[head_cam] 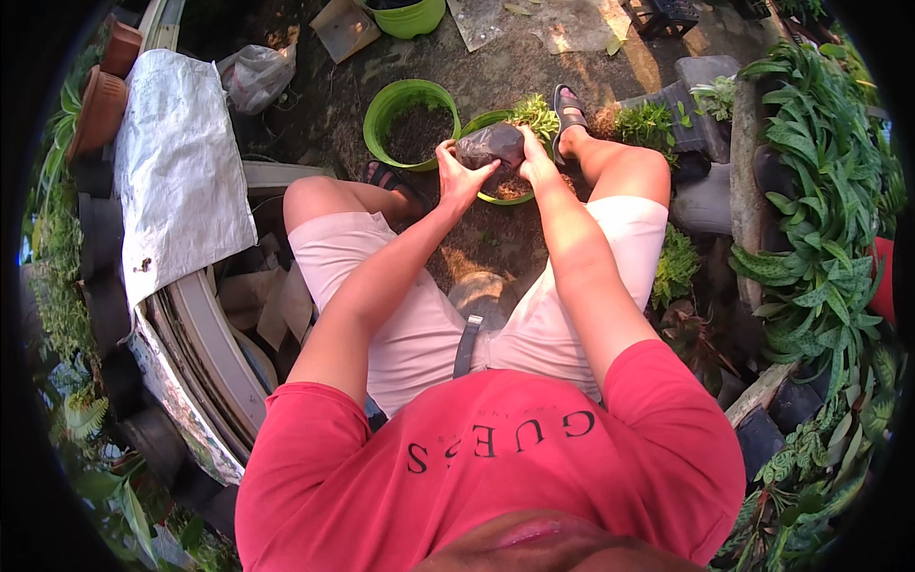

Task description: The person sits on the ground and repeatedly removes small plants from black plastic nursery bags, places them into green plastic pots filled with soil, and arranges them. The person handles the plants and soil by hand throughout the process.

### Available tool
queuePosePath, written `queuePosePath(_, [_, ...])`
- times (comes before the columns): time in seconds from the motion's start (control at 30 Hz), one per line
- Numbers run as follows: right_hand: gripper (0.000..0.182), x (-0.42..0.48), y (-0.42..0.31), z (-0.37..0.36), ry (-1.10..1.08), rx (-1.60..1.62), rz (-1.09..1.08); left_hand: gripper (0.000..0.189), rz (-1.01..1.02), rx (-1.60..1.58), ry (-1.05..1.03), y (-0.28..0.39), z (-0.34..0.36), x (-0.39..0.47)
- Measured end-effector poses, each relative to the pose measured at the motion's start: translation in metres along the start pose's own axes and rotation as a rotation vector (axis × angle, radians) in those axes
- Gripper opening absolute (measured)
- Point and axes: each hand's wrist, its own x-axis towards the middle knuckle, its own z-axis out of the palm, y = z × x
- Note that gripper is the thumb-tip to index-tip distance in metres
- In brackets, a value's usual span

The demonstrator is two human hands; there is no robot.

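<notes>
Between both hands is a black plastic nursery bag [490,145], tilted on its side above a green pot [511,201]. My left hand [461,171] grips its left end, thumb pointing right. My right hand [532,152] holds its right end. Leafy green shoots [535,118] show just beyond the bag's right end; whether they grow from the bag or the pot, I cannot tell. The bag and my hands hide part of the pot, where some brown soil is visible. Just left of it stands a larger green pot [372,125] with dark soil inside.
A white woven sack [182,171] lies over stacked boards at the left. Another green pot [409,21] and a plastic bag [259,77] are farther off. Leafy plants [822,207] crowd the right side beside a narrow log-like edge [748,193]. My sandalled feet flank the pots.
</notes>
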Motion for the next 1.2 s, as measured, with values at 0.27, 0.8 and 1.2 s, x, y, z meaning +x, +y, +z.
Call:
queuePosePath(0.27, [0.047, 0.01, -0.013, -0.009, -0.133, 0.065, 0.072, 0.047, 0.409, -0.042, 0.1, 0.006, -0.01, -0.01])
queuePosePath(0.8, [0.046, 0.028, 0.0, -0.022, 0.056, -0.005, -0.046, 0.013, 0.231, -0.032, 0.255, -0.016, -0.013, -0.008])
queuePosePath(1.2, [0.06, 0.037, -0.015, -0.025, 0.19, -0.12, -0.182, 0.013, 0.065, 0.019, 0.166, -0.015, -0.032, -0.015])
